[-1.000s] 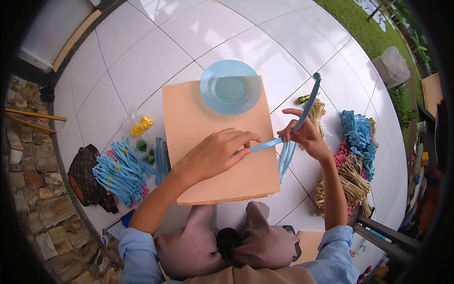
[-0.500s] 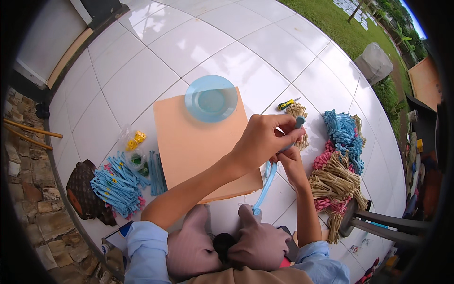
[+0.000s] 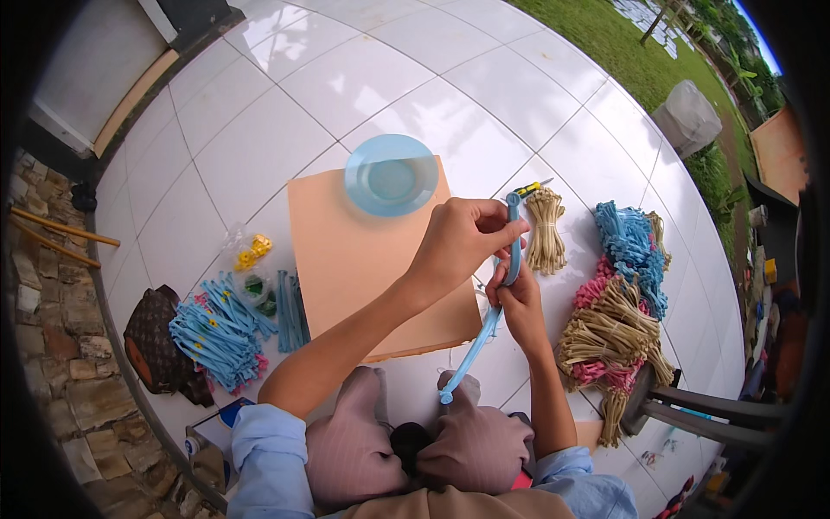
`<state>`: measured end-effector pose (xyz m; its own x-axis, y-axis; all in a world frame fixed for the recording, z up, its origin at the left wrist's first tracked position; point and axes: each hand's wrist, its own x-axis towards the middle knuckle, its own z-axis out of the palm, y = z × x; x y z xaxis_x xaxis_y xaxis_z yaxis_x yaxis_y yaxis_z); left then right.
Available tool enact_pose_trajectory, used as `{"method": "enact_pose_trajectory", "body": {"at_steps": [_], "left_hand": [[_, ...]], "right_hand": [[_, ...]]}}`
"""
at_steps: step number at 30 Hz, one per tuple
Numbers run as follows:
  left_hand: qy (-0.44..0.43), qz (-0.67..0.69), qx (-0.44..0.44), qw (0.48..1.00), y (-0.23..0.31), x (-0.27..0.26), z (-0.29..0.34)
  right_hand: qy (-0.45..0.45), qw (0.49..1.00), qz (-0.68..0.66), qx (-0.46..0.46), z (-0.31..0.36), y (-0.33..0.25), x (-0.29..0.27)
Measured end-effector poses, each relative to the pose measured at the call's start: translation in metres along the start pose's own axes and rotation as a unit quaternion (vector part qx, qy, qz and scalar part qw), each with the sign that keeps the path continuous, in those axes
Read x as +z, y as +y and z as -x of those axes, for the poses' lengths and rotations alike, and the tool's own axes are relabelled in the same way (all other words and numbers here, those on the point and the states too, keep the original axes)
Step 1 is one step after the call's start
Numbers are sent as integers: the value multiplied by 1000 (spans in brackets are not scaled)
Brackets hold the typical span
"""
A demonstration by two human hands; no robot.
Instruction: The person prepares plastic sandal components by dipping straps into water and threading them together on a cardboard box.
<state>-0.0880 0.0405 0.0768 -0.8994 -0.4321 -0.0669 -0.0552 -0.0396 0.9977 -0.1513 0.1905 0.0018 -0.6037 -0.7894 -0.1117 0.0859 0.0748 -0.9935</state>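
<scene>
A long, flexible light-blue strap [image 3: 474, 356] with rounded ends is held between my hands, over the right edge of the cardboard sheet [image 3: 373, 277]. Closed near its upper end, my left hand [image 3: 462, 246] grips it between thumb and fingers, and that end stands up above the thumb. Just below, my right hand [image 3: 520, 307] pinches the strap, its fingers partly hidden. From there the lower part hangs toward my knee. Nearest to my hands lies a tied beige bundle of straps [image 3: 545, 233], beside a yellow-and-black screwdriver [image 3: 527, 187].
A translucent blue plate [image 3: 392, 176] rests on the cardboard's far edge. At left are a pile of blue straps [image 3: 216, 333], a plastic bag with yellow pieces [image 3: 252, 252] and a brown bag [image 3: 160, 342]. Beige bundles [image 3: 609, 324] and blue bundles [image 3: 635, 251] are heaped at right, near a grey chair leg [image 3: 713, 415].
Both hands have shifted slightly left, still holding the strap. Its upper end has turned and now shows more of its length, and the lower end has swung left.
</scene>
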Motion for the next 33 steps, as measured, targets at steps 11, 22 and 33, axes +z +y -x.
{"method": "enact_pose_trajectory", "body": {"at_steps": [11,22,33], "left_hand": [[-183,-57,-120,974,-2,-23,29],[-77,35,-34,996,20,-38,78],[19,-94,77,992,27,-37,84]], "right_hand": [[220,954,183,-92,-4,-42,2],[351,901,144,-208,-32,-58,0],[285,935,77,-196,-33,-48,8]]}}
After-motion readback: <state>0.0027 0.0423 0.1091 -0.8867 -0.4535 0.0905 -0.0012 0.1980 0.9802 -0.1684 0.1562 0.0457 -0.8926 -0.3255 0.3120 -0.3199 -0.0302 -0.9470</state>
